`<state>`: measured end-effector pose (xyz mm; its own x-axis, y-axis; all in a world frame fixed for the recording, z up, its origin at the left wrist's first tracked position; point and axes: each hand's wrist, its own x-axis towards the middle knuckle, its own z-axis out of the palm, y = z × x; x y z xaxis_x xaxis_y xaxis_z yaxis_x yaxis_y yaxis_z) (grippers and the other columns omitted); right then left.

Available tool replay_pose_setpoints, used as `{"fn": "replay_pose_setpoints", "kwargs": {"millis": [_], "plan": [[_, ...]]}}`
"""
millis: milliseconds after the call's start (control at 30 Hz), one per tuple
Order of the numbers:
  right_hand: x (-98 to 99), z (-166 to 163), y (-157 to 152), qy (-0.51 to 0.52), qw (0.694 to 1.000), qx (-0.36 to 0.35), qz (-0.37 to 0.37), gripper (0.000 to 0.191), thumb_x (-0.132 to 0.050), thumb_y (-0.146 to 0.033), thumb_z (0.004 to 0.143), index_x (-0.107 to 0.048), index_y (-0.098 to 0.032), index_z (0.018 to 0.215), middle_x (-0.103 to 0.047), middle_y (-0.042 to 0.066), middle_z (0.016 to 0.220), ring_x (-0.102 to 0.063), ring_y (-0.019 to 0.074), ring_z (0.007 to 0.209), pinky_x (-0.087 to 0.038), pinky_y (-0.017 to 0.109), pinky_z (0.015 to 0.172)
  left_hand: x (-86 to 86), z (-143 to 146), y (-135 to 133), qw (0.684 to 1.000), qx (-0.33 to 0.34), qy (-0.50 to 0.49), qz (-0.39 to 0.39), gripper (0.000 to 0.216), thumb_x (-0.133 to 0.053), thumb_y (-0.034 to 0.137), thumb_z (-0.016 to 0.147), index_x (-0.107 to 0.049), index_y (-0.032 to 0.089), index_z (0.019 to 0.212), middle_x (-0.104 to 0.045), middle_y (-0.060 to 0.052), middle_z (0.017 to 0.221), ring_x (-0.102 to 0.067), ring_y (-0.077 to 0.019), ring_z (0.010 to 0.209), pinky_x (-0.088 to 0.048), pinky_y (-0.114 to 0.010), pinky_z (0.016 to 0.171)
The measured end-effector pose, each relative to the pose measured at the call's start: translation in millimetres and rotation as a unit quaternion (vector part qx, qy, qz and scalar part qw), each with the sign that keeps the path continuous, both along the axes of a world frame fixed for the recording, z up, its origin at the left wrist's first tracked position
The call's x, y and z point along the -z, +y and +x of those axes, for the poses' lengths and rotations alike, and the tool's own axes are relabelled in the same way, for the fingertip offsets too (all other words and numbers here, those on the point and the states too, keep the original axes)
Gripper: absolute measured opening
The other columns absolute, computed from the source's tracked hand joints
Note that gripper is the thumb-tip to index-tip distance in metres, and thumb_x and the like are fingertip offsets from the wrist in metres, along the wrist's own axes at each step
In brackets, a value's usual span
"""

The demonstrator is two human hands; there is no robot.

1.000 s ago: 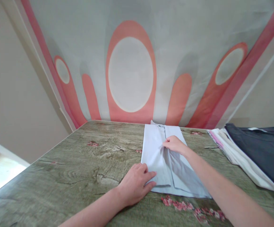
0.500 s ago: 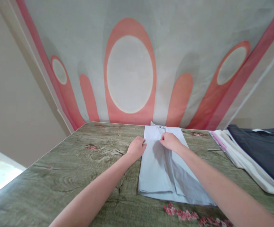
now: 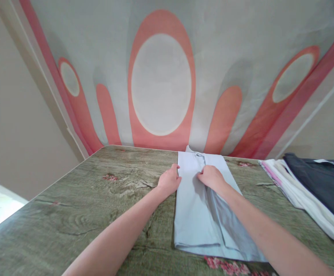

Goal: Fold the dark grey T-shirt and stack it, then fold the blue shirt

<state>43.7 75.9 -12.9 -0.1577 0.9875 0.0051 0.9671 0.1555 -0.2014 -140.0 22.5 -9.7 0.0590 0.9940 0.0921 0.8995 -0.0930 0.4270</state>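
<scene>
A light blue shirt (image 3: 194,218) lies folded into a long panel on the table, its collar end pointing away from me. My left hand (image 3: 169,179) is at the shirt's left edge, fingers curled and closed on the cloth there; the fingertips are partly hidden. My right hand (image 3: 211,177) pinches the edge of the folded-over layer near the middle of the upper part. Below that hand, the inner fold gapes a little and lies in shadow. The right forearm covers part of the shirt's right side.
To the right lies a stack of folded clothes, with a dark grey garment (image 3: 322,188) over white ones (image 3: 302,195). The table (image 3: 69,214) has a wood-grain top with pink flower prints. Behind its far edge stands a wall hanging (image 3: 161,84) with pink and white shapes.
My right hand has moved slightly toward me along the fold, still pinching it. The left hand stays at the left edge. The whole view has shifted a little.
</scene>
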Motion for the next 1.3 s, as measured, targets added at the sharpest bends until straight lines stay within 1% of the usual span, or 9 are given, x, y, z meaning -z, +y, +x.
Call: {"fn": "replay_pose_setpoints", "kwargs": {"millis": [100,233,367,500,667,833,1000,1167,1300], "plan": [[-1.9,12.4,-6.6,0.028,0.999,-0.018,-0.035,0.023,-0.051,-0.027,0.069,-0.067,-0.013,0.062,-0.068,0.014,0.069,-0.065,0.0235,0.070,-0.043,0.025,0.058,-9.8,5.7,-8.8,0.998,0.026,0.032,-0.045,0.039,-0.052,0.021,0.077,-0.042,0.019,0.115,-0.063,-0.004,0.084,-0.061,-0.0191,0.082,-0.041,-0.025,0.068],[-3.2,27.6,-19.6,0.111,0.986,-0.031,-0.122,0.024,-0.049,-0.024,0.067,-0.061,-0.015,0.048,-0.063,0.008,0.049,-0.061,0.0167,0.048,-0.042,0.021,0.047,-24.6,13.7,-22.7,0.988,0.085,0.078,-0.099,0.039,-0.054,0.019,0.075,-0.045,0.018,0.112,-0.063,-0.006,0.088,-0.060,-0.0205,0.083,-0.042,-0.026,0.069],[-3.9,33.6,-26.9,0.192,0.958,-0.013,-0.213,0.017,-0.052,-0.021,0.064,-0.058,-0.016,0.049,-0.062,0.006,0.049,-0.060,0.0167,0.043,-0.044,0.022,0.042,-35.2,17.5,-33.6,0.979,0.120,0.105,-0.123,0.029,-0.053,0.017,0.073,-0.052,0.018,0.102,-0.063,-0.007,0.091,-0.059,-0.0210,0.085,-0.041,-0.026,0.068],[-7.3,31.6,-17.8,0.191,0.948,-0.012,-0.255,0.014,-0.054,-0.019,0.063,-0.055,-0.016,0.050,-0.063,0.007,0.050,-0.060,0.0175,0.044,-0.046,0.023,0.041,-36.9,16.7,-36.2,0.979,0.128,0.096,-0.129,0.026,-0.053,0.016,0.072,-0.056,0.018,0.097,-0.063,-0.006,0.090,-0.059,-0.0198,0.085,-0.041,-0.025,0.069],[-9.7,17.8,1.2,0.144,0.971,-0.016,-0.192,0.016,-0.055,-0.025,0.065,-0.057,-0.015,0.053,-0.063,0.009,0.053,-0.061,0.0191,0.046,-0.045,0.025,0.044,-34.3,14.0,-33.6,0.979,0.128,0.079,-0.137,0.027,-0.054,0.017,0.071,-0.057,0.018,0.098,-0.063,-0.005,0.089,-0.059,-0.0189,0.083,-0.041,-0.024,0.068],[-4.5,8.6,7.6,0.088,0.991,-0.008,-0.105,0.013,-0.057,-0.023,0.063,-0.062,-0.014,0.055,-0.064,0.011,0.055,-0.064,0.0228,0.062,-0.044,0.026,0.055,-35.2,11.9,-32.0,0.979,0.136,0.071,-0.136,0.026,-0.055,0.017,0.071,-0.057,0.018,0.098,-0.063,-0.004,0.087,-0.059,-0.0173,0.081,-0.041,-0.022,0.065],[-2.6,12.6,7.4,0.044,0.993,-0.036,-0.100,0.020,-0.054,-0.024,0.067,-0.064,-0.014,0.054,-0.064,0.009,0.052,-0.060,0.0174,0.051,-0.041,0.023,0.050,-36.3,9.2,-29.7,0.977,0.144,0.076,-0.140,0.027,-0.057,0.016,0.070,-0.059,0.019,0.096,-0.063,-0.002,0.082,-0.059,-0.0164,0.077,-0.040,-0.021,0.063],[-7.5,17.4,-6.1,0.046,0.994,-0.057,-0.079,0.025,-0.048,-0.023,0.072,-0.066,-0.014,0.058,-0.065,0.008,0.055,-0.061,0.0164,0.055,-0.038,0.022,0.051,-38.1,10.6,-30.7,0.980,0.125,0.091,-0.124,0.023,-0.057,0.020,0.069,-0.060,0.018,0.092,-0.063,-0.004,0.083,-0.059,-0.0182,0.078,-0.042,-0.023,0.065],[-9.4,25.8,-31.6,0.032,0.995,-0.077,-0.056,0.019,-0.052,-0.024,0.069,-0.068,-0.015,0.067,-0.068,0.009,0.068,-0.063,0.0189,0.067,-0.037,0.023,0.055,-33.9,13.8,-29.7,0.988,0.103,0.106,-0.052,0.022,-0.054,0.026,0.075,-0.060,0.016,0.093,-0.062,-0.008,0.094,-0.058,-0.0211,0.088,-0.043,-0.029,0.076]]}}
